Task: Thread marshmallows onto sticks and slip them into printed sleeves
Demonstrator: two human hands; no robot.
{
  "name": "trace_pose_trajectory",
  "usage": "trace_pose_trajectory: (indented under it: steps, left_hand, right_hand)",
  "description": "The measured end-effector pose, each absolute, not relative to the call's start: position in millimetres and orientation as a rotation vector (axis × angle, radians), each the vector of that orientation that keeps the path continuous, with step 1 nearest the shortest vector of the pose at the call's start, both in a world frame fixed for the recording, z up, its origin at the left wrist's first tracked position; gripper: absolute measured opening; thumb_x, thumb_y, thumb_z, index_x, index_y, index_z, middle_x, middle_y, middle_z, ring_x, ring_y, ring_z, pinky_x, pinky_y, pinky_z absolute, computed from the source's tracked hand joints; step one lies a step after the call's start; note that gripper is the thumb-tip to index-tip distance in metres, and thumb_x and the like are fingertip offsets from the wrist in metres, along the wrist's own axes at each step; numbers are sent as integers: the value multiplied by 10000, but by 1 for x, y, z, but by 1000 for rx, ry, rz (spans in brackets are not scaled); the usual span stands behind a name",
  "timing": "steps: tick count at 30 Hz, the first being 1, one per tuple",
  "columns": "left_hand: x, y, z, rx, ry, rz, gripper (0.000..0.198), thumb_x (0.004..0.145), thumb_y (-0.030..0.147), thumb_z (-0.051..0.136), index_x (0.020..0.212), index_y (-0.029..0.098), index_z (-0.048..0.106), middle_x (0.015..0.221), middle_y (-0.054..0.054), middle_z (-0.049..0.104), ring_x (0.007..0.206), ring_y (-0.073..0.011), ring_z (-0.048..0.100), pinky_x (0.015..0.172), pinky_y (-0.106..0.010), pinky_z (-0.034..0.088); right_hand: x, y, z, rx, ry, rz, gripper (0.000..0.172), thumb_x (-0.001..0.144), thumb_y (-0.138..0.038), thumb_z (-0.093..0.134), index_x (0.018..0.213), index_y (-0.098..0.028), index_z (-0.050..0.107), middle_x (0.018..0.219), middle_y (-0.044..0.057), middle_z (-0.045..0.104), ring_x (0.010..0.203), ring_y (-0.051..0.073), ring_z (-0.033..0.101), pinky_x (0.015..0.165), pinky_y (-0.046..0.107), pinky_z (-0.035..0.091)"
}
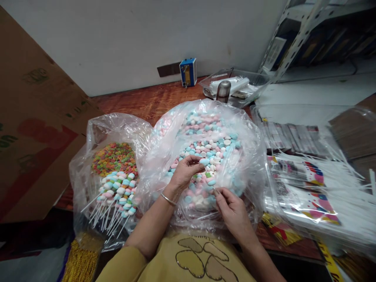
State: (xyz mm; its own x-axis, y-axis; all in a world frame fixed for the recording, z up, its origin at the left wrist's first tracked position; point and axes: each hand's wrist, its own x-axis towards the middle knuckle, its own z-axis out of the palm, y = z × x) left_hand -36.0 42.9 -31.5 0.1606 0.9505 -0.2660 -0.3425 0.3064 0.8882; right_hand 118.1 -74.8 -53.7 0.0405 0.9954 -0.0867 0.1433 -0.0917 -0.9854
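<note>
Head view: I have a candy skewer (210,182) near the centre of the frame, a thin stick with a blue-and-pale marshmallow and a green piece above it, over the open mouth of a large clear bag (251,172). The right hand (230,204) has its grip pinched on the stick just below the candy, between thumb and fingertips. The left hand (186,172), a bangle (168,199) on its wrist, has its grip closed on a light-blue marshmallow (204,161) just above the skewer. Beneath both hands I see loose marshmallows (202,123) in pink, white and blue filling the bag.

At centre left, a smaller clear bag (78,172) holds coloured cereal rings (114,156), with a bunch of loaded skewers (120,190) lying at its front, sticks toward the bottom. A cardboard box (35,117) takes the left edge. At right, I get printed packets (311,205) and white sticks (348,184), partly blurred. Toward the top, a small blue box (188,72) and a metal-topped cylinder (223,92) stand on the wooden tabletop (129,101), before a clear tray (258,88).
</note>
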Motion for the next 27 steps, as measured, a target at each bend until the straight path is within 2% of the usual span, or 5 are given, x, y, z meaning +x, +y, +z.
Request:
trace_pose_trajectory:
  steps: [7, 14, 20, 27]
  left_hand:
    - [-37, 43, -35, 774, 992, 1080, 512, 487, 378, 989, 832, 140, 695, 741, 6, 690, 692, -116, 663, 709, -275, 582]
    - [-38, 43, -38, 829, 980, 1071, 473, 526, 372, 972, 842, 144, 703, 741, -5, 701, 679, -124, 664, 706, -283, 573]
    - [-40, 42, -39, 972, 978, 1082, 405, 532, 280, 963, 839, 157, 730, 756, -4, 709, 706, -124, 645, 677, -249, 519]
    - [-39, 40, -40, 1077, 950, 1101, 313, 597, 256, 933, 824, 157, 743, 852, -19, 704, 787, -130, 641, 761, -258, 513]
  right_hand:
    - [118, -78, -54, -1394, -1180, 1257, 384, 975, -522, 526, 933, -175, 684, 590, -50, 427, 519, 119, 356, 466, 240, 278]
    - [117, -75, -53, -1392, -1159, 1265, 395, 961, -535, 537, 892, -174, 682, 585, -49, 418, 512, 112, 343, 451, 238, 254]
    - [115, -77, -53, -1317, -992, 1499, 427, 947, -597, 549, 947, -181, 646, 482, -91, 374, 419, 93, 288, 404, 227, 213]
    - [107, -79, -63, -1220, -802, 1610, 419, 948, -618, 551, 996, -205, 598, 475, -116, 369, 372, 79, 230, 370, 213, 213]
